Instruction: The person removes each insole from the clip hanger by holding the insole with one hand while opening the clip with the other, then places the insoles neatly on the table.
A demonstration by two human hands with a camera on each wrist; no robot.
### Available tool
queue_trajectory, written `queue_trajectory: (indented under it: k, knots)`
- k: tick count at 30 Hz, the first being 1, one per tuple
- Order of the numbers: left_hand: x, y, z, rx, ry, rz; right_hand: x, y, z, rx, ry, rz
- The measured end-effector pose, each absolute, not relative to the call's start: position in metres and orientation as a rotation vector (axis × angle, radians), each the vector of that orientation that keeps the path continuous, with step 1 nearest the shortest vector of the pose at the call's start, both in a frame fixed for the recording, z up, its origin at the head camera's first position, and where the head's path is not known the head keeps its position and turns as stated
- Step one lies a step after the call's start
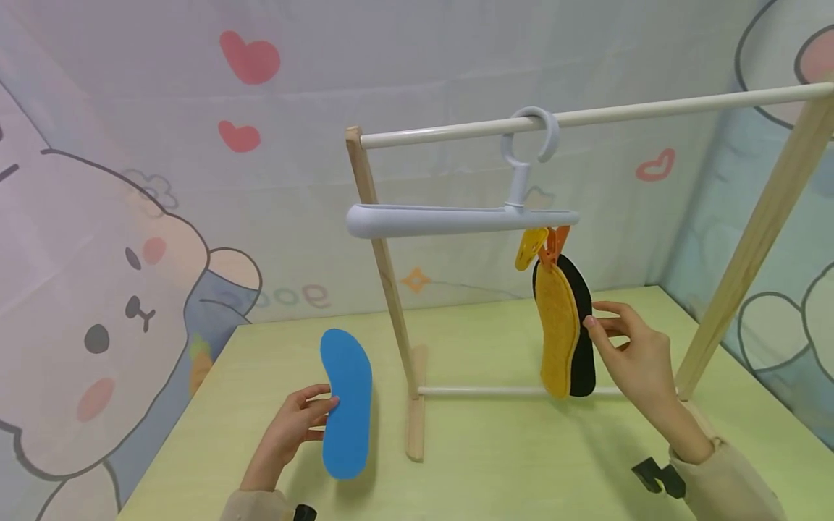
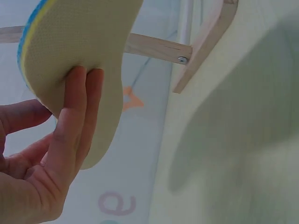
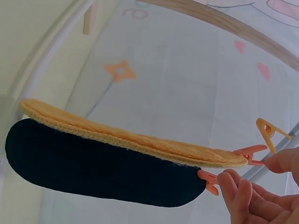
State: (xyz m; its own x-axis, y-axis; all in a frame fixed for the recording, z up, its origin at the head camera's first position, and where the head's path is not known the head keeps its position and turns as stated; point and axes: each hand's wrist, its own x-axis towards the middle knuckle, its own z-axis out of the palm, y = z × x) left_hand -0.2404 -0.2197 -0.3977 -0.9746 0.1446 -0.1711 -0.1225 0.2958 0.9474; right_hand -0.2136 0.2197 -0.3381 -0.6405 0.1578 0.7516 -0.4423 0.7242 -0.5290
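My left hand (image 1: 296, 423) pinches the inner edge of a blue insole (image 1: 348, 412), thumb on its blue face. In the left wrist view, two fingers of the left hand (image 2: 58, 154) lie against the insole's cream underside (image 2: 88, 42). A yellow fuzzy insole (image 1: 557, 329) and a black insole (image 1: 583, 362) hang side by side from orange clips (image 1: 554, 244). My right hand (image 1: 635, 354) is beside them, fingertips right at the black insole's edge. In the right wrist view, the thumb and fingers of the right hand (image 3: 261, 200) stand apart with a gap between.
A pale grey hanger (image 1: 443, 219) hooks over the white top rail (image 1: 625, 113) of a wooden-post rack. A yellow clip (image 1: 531, 248) hangs from the hanger beside the orange ones. The rack's lower rail (image 1: 482, 391) crosses just above the pale yellow table (image 1: 508, 463).
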Motion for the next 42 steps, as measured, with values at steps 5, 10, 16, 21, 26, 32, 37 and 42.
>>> queue_trajectory:
  k: [5, 10, 16, 21, 26, 32, 37, 42]
  knots:
    - [-0.241, -0.217, -0.408, 0.025, 2.337, 1.706, -0.212, 0.221, -0.337, 0.212, -2.081, 0.921]
    - [-0.241, -0.217, -0.416, 0.026, 2.322, 1.693, -0.212, 0.223, -0.336, 0.207, -2.082, 0.934]
    - [-0.24, -0.217, -0.423, 0.0, 2.316, 1.683, -0.211, 0.223, -0.338, 0.204, -2.09, 0.933]
    - [-0.239, -0.217, -0.428, -0.032, 2.317, 1.647, -0.212, 0.222, -0.339, 0.208, -2.095, 0.917]
    - [-0.238, -0.216, -0.432, -0.033, 2.315, 1.627, -0.213, 0.222, -0.34, 0.219, -2.084, 0.915]
    - [-0.237, -0.216, -0.435, -0.045, 2.325, 1.597, -0.213, 0.223, -0.341, 0.222, -2.074, 0.912]
    - [-0.24, -0.221, -0.441, -0.038, 2.317, 1.589, -0.214, 0.223, -0.34, 0.21, -2.084, 0.918]
    - [-0.235, -0.215, -0.436, -0.138, 2.401, 1.546, -0.214, 0.223, -0.34, 0.214, -2.088, 0.923]
